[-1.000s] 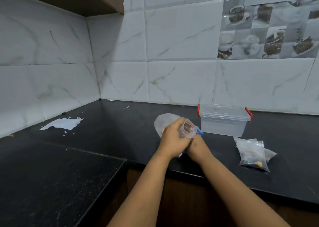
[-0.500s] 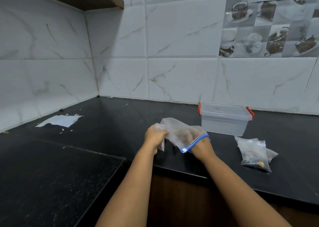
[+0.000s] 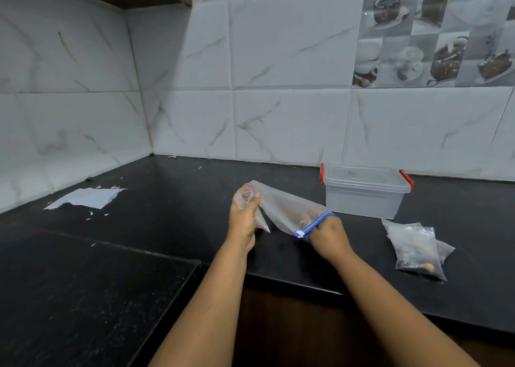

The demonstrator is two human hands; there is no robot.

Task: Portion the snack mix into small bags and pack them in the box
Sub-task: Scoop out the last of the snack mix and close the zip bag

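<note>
A large clear zip bag [image 3: 281, 209] with a blue zip strip is stretched above the black counter between my hands. My left hand [image 3: 243, 218] grips its closed bottom end. My right hand [image 3: 328, 234] reaches into the bag's mouth, its fingers hidden inside among brownish snack mix. A clear plastic box [image 3: 363, 192] with red clips and its lid on stands behind my right hand. Small filled bags [image 3: 416, 249] lie on the counter to the right of my right hand.
The black counter [image 3: 172, 199] runs along a tiled wall and turns toward me on the left. A torn white paper [image 3: 86, 198] with scraps lies at the left. The counter's front edge [image 3: 292, 281] passes under my forearms.
My hands have drawn apart, stretching the large bag out. My left hand moved left with the bag's bottom. My right hand went from beside the bunched bag into its mouth.
</note>
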